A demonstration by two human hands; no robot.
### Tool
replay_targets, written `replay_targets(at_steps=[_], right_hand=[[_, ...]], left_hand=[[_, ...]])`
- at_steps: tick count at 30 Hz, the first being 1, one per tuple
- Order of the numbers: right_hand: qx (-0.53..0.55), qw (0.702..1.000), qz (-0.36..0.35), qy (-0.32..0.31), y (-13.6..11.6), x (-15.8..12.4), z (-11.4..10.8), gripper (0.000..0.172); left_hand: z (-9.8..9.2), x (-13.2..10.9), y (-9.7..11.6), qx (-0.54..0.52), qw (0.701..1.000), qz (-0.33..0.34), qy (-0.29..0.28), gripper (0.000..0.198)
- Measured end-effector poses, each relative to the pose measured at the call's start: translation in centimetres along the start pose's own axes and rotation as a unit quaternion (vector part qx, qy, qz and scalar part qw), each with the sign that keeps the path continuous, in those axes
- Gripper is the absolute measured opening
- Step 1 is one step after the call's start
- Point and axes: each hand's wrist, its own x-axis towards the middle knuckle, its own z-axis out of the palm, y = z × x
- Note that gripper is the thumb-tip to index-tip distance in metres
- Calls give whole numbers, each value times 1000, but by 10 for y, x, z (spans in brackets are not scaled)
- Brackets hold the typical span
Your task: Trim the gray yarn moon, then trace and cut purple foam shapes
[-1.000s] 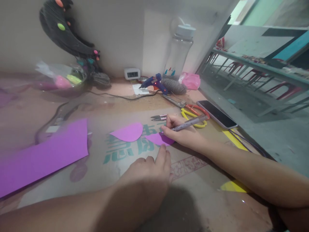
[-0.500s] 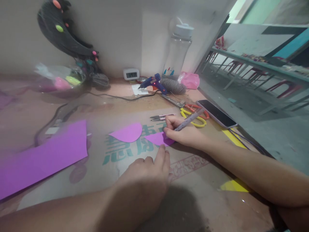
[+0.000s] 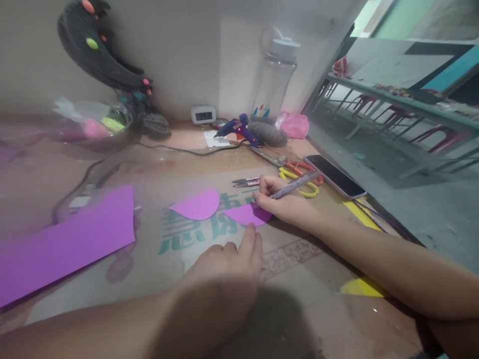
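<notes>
A cluttered craft worktop (image 3: 209, 154), covered by a cardboard sheet (image 3: 157, 269) printed with green characters. A large purple sheet (image 3: 67, 244) lies at left. Along the back wall stand a clear water bottle (image 3: 277, 75) and a small digital clock (image 3: 204, 114), with a blue glue gun (image 3: 237, 128), a ball of grey yarn (image 3: 267, 133) and a pink bag (image 3: 295, 124) close by. Orange-handled scissors (image 3: 295, 165), yellow-handled scissors (image 3: 290, 175) and thread snips (image 3: 245, 181) lie near a dark phone (image 3: 335, 176). A clear bowl (image 3: 93, 124) sits below a black ornament (image 3: 97, 55) studded with coloured dots.
</notes>
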Motion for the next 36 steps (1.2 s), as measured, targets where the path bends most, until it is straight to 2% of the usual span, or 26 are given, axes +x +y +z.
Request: replay_targets(at_steps=[8, 17, 28, 33, 36], right_hand=[[-16, 1000, -5, -5, -3, -1, -1, 26], [-32, 998, -43, 30, 2, 1, 0, 24], [-13, 999, -29, 5, -1, -4, -1, 25], [16, 999, -20, -22, -2, -5, 0, 26], [69, 997, -14, -27, 0, -3, -1, 27]], left_hand=[[-1, 1, -1, -2, 1000, -4, 18, 42], [2, 1, 0, -4, 1000, 1, 21, 43], [3, 0, 0, -7, 999, -6, 38, 43], [2, 0, 0, 3, 999, -1, 37, 45], [1, 1, -1, 0, 999, -2, 36, 43]])
